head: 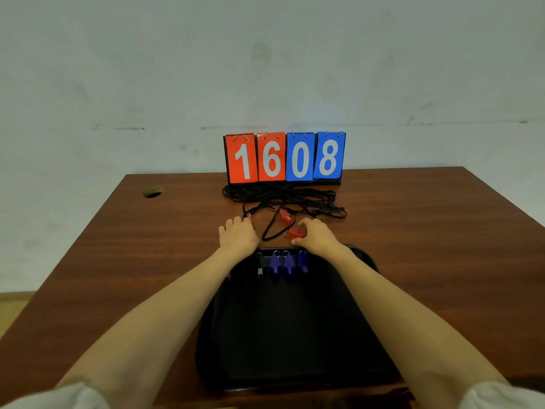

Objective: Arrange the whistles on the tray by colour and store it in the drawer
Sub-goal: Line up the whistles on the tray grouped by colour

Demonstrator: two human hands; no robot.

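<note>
Now the red whistle (pixel 294 233) lies on the tabletop (pixel 413 231) just beyond the tray (pixel 295 335), long axis left-right, in the pinching grip of my right hand (pixel 313 236). Blue whistles (pixel 289 262) line the tray's far edge just nearer me. Whether my left hand (pixel 239 236) grips anything, I cannot tell.

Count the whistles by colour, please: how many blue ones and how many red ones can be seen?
Blue whistles: 3, on the tray.
Red whistles: 2 on the table, one pinched by the right hand; perhaps a third at the left hand.
Black whistles: cannot tell against the black tray.
Total: 5 seen for certain.
</note>
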